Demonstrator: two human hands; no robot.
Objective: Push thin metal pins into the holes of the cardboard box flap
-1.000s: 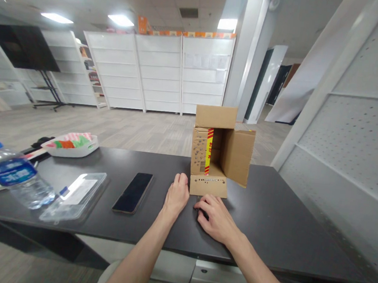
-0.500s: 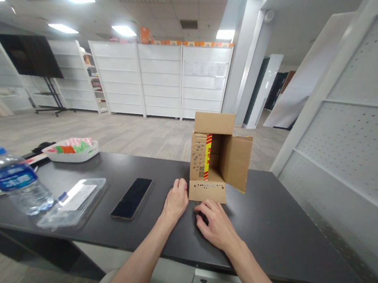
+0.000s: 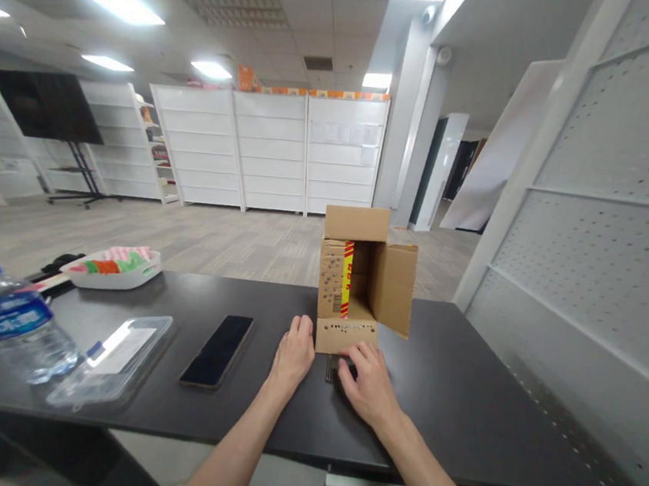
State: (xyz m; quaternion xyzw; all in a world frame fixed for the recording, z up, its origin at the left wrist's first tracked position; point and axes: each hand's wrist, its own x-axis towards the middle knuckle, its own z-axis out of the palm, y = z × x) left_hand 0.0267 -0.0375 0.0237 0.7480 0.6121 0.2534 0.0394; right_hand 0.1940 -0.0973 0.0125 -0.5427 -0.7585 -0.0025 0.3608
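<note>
A cardboard box (image 3: pixel 394 285) lies on its side on the dark table, its opening facing me and its flaps spread. The lower flap (image 3: pixel 343 339) has a row of small holes or shiny dots, and the left flap (image 3: pixel 331 278) has scattered grey spots. My left hand (image 3: pixel 294 352) is closed beside the lower flap's left corner; anything inside it is hidden. Just below that flap lie several thin metal pieces (image 3: pixel 329 369), too small to name. My right hand (image 3: pixel 368 383) rests to their right, thumb and fingers apart, fingertips at the flap's lower edge.
Left of my hands are a phone (image 3: pixel 217 351), a clear plastic case (image 3: pixel 115 360) and a water bottle (image 3: pixel 17 323). A white basket (image 3: pixel 115 275) with colourful contents stands at the back left. A perforated white panel (image 3: pixel 593 225) rises along the right.
The view has tilted up and shifted slightly. My right hand has moved off the thin metal pieces, which now show between my hands. My left hand stays closed beside the box.
</note>
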